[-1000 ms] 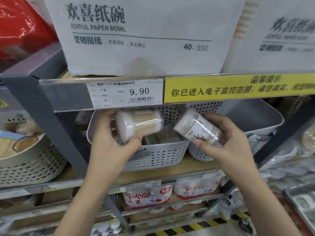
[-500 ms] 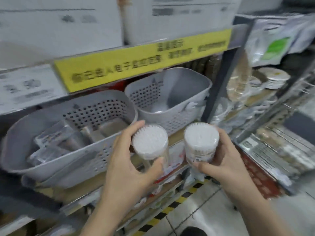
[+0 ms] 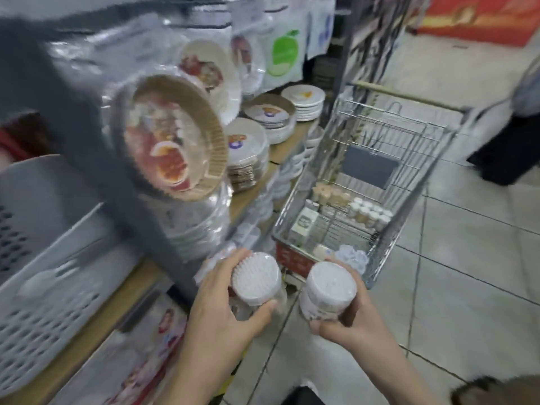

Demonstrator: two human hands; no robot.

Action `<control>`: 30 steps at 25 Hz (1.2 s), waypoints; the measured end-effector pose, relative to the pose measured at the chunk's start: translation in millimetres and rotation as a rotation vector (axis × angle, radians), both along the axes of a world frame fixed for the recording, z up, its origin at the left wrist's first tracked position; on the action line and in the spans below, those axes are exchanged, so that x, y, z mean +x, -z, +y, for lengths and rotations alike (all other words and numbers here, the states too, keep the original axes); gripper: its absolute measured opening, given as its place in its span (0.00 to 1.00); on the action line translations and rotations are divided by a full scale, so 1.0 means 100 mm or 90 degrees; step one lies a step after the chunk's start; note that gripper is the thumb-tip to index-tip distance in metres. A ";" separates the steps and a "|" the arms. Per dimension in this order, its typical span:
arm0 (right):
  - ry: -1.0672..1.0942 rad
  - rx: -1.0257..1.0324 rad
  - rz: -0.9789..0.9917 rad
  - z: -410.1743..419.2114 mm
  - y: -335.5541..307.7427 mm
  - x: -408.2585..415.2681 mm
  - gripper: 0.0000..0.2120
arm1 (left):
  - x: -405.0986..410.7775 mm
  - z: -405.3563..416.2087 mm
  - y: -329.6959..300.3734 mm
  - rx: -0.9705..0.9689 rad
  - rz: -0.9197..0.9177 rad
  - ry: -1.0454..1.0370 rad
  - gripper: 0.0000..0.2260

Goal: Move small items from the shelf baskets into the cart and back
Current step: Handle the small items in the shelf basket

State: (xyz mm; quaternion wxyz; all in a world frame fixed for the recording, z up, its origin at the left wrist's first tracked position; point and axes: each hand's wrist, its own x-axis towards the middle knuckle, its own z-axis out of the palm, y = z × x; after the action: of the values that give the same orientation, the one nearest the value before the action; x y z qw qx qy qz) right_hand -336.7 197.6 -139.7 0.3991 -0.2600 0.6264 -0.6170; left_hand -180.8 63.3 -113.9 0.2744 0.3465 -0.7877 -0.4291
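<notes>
The wire cart (image 3: 377, 182) stands at one o'clock on the tiled floor (image 3: 467, 273), small bottles lying in its bed. At nine o'clock a grey shelf basket (image 3: 52, 258) sits on the shelf, badly blurred. The left hand (image 3: 225, 311) has its grip curled round a clear jar (image 3: 256, 280), white cap up, thumb at five o'clock of it. The right hand (image 3: 350, 317) wraps a second jar (image 3: 328, 289) from below, probably cotton swabs. Both jars are held just short of the cart's near end.

shelf (image 3: 280, 147): stacked paper plates (image 3: 248, 147), gray basket (image 3: 43, 273) | tiled floor (image 3: 467, 287): wire cart (image 3: 388, 229)
</notes>
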 end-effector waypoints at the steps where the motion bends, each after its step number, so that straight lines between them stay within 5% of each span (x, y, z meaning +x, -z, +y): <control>1: 0.012 0.015 -0.013 0.03 0.05 -0.18 0.41 | -0.20 -0.02 0.06 0.000 -0.012 0.007 0.30; 9: 0.159 0.099 -0.102 0.02 0.59 -1.37 0.32 | -1.37 -0.51 0.55 0.100 -0.100 -0.011 0.31; 13: 0.218 0.144 -0.068 -0.37 0.82 -1.76 0.28 | -1.88 -0.95 0.73 0.030 -0.190 -0.013 0.30; 30: 0.226 0.408 0.005 -1.98 2.80 -2.91 0.33 | -3.81 -1.99 2.99 -0.017 -0.479 0.194 0.26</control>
State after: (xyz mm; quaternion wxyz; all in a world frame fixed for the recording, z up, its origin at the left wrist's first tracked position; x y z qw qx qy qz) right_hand -627.9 -0.8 -419.3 0.3447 -0.0116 0.8250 -0.4477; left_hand -561.7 -135.4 -413.1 -0.0950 0.3551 -0.8811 -0.2975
